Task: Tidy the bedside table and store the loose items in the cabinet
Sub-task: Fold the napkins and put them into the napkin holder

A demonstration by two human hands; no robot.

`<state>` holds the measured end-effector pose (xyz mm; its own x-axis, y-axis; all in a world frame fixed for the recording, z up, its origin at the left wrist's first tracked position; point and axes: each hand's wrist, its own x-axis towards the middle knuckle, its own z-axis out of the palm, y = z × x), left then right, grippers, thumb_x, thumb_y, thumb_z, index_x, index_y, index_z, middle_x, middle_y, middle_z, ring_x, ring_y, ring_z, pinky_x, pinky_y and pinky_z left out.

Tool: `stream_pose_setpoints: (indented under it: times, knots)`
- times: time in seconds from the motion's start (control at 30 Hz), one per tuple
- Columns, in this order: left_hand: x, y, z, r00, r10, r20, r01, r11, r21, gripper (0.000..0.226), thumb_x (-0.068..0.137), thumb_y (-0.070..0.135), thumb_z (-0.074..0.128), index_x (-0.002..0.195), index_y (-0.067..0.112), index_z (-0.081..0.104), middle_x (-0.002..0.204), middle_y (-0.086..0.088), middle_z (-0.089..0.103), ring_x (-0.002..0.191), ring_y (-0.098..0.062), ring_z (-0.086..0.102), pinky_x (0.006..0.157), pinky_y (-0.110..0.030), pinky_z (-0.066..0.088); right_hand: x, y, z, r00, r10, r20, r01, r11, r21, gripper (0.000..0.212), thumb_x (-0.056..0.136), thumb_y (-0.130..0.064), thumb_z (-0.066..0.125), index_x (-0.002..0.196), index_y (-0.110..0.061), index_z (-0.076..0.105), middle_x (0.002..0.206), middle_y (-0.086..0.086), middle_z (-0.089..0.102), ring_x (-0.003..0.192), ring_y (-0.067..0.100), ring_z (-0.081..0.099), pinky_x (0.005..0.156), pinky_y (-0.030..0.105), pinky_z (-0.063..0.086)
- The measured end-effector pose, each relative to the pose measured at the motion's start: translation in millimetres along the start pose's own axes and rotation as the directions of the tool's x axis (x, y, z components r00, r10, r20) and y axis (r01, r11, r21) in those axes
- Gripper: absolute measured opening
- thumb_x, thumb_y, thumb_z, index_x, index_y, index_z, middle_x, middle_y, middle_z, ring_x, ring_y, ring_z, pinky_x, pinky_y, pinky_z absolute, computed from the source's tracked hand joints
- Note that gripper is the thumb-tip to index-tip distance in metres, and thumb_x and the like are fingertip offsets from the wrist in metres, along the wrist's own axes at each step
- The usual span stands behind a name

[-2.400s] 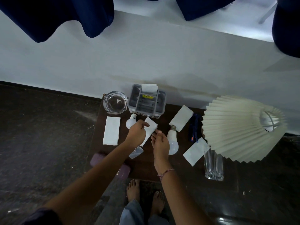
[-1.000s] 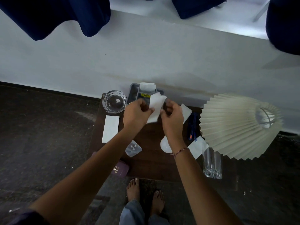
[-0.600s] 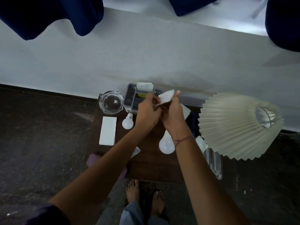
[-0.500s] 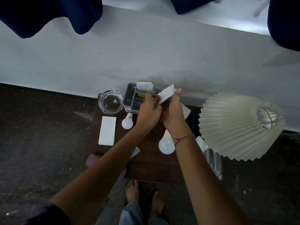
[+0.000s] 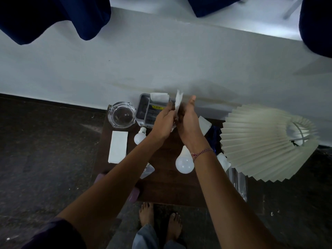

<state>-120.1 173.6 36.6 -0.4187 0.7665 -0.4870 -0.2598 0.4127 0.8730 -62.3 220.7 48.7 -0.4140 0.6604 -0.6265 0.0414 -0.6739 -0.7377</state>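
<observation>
Over the dark wooden bedside table (image 5: 167,187), my left hand (image 5: 164,121) and my right hand (image 5: 188,121) press together around a white paper napkin (image 5: 178,99), whose upper edge sticks up between them. Behind them stands a grey organiser box (image 5: 144,112) with another folded napkin (image 5: 159,97) in it. On the table lie a small bulb (image 5: 140,136), a larger bulb (image 5: 185,163), a flat napkin (image 5: 118,149) at the left, a napkin (image 5: 203,124) behind my right wrist and one (image 5: 223,161) by the lampshade.
A glass ashtray (image 5: 121,115) sits at the back left corner. A pleated cream lampshade (image 5: 265,144) overhangs the right side, above a clear glass (image 5: 237,182). A small clear bag (image 5: 148,170) and a purple item (image 5: 133,194) lie near the front left. Bare feet (image 5: 159,218) stand below the table.
Both hands lifted the napkin from the table's middle up toward the organiser and folded it; it now stands nearly on edge between my palms.
</observation>
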Motion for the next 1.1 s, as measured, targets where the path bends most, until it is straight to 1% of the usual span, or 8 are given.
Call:
stream_pose_setpoints:
  times: [0.17, 0.33, 0.47, 0.53, 0.67, 0.83, 0.97, 1.1]
  knots:
    - [-1, -2, -2, 1.000, -0.012, -0.021, 0.012, 1.000, 0.004, 0.027, 0.094, 0.006, 0.032, 0.095, 0.015, 0.057, 0.090, -0.007, 0.058, 0.085, -0.016, 0.053, 0.079, -0.029, 0.045, 6, 8, 0, 0.999, 0.032, -0.022, -0.032, 0.999, -0.006, 0.066, 0.095, -0.056, 0.019, 0.131, -0.009, 0.047, 0.124, 0.009, 0.058, 0.105, 0.015, 0.054, 0.092, 0.032, 0.043]
    - [-5, 1, -1, 1.000, 0.002, -0.019, 0.000, 0.998, 0.065, 0.044, 0.095, 0.008, 0.029, 0.136, 0.014, 0.045, 0.125, -0.026, 0.054, 0.108, -0.032, 0.053, 0.090, -0.035, 0.043, 6, 12, 2, 0.997, 0.057, -0.056, -0.055, 0.998, 0.040, 0.068, 0.092, -0.061, 0.028, 0.125, -0.007, 0.052, 0.123, 0.015, 0.060, 0.112, 0.022, 0.057, 0.104, 0.040, 0.042]
    - [-5, 2, -2, 1.000, 0.011, -0.026, -0.009, 0.997, 0.075, 0.042, 0.098, 0.012, 0.029, 0.137, 0.011, 0.043, 0.128, -0.029, 0.051, 0.118, -0.036, 0.050, 0.099, -0.043, 0.042, 8, 12, -3, 1.000, -0.004, -0.024, 0.004, 1.000, -0.018, 0.057, 0.093, -0.059, 0.025, 0.098, -0.018, 0.063, 0.095, -0.002, 0.070, 0.086, 0.007, 0.063, 0.083, 0.027, 0.050]
    - [-8, 3, -3, 0.999, 0.004, -0.047, 0.000, 0.997, 0.071, 0.036, 0.099, 0.017, 0.031, 0.125, 0.006, 0.054, 0.111, -0.031, 0.057, 0.100, -0.030, 0.058, 0.084, -0.043, 0.048, 6, 11, -5, 0.999, -0.030, -0.009, 0.030, 0.999, -0.035, 0.056, 0.095, -0.056, 0.021, 0.081, -0.021, 0.062, 0.077, -0.010, 0.068, 0.075, 0.003, 0.064, 0.071, 0.020, 0.051]
    - [-11, 1, -4, 0.992, 0.017, -0.123, -0.018, 1.000, -0.003, 0.040, 0.101, 0.021, 0.033, 0.076, 0.000, 0.057, 0.048, 0.013, 0.054, 0.045, 0.005, 0.048, 0.052, -0.010, 0.039, 0, 8, -6, 0.995, -0.097, -0.014, 0.096, 0.995, -0.029, 0.052, 0.097, -0.052, 0.019, 0.084, -0.024, 0.061, 0.076, -0.009, 0.066, 0.071, 0.001, 0.063, 0.068, 0.018, 0.051]
    - [-29, 1, 11, 0.955, 0.127, -0.268, -0.133, 0.991, -0.004, 0.036, 0.094, 0.004, 0.039, 0.126, 0.004, 0.055, 0.123, -0.010, 0.062, 0.114, -0.017, 0.056, 0.102, -0.038, 0.045, -13, 12, -22, 0.963, -0.146, -0.225, 0.172, 0.980, 0.102, 0.059, 0.098, -0.048, 0.023, 0.135, -0.006, 0.041, 0.136, 0.011, 0.050, 0.124, 0.019, 0.049, 0.098, 0.026, 0.041]
    - [-43, -7, 31, 0.958, 0.232, -0.168, -0.208, 0.967, 0.148, 0.038, 0.092, -0.002, 0.039, 0.122, 0.011, 0.058, 0.119, -0.003, 0.063, 0.098, 0.001, 0.057, 0.088, -0.021, 0.050, -22, 30, -41, 0.931, -0.123, -0.344, 0.157, 0.985, 0.073, 0.058, 0.099, -0.045, 0.022, 0.135, -0.004, 0.042, 0.143, 0.012, 0.044, 0.131, 0.019, 0.043, 0.104, 0.028, 0.036]
    - [-28, -14, 48, 0.998, 0.061, 0.016, -0.063, 0.981, 0.181, 0.038, 0.095, 0.005, 0.035, 0.129, 0.011, 0.052, 0.130, -0.003, 0.056, 0.117, -0.008, 0.051, 0.101, -0.023, 0.042, -22, 43, -57, 0.920, -0.043, -0.390, 0.088, 0.991, 0.100, 0.057, 0.099, -0.045, 0.023, 0.138, -0.005, 0.039, 0.145, 0.009, 0.041, 0.133, 0.017, 0.039, 0.108, 0.028, 0.031]
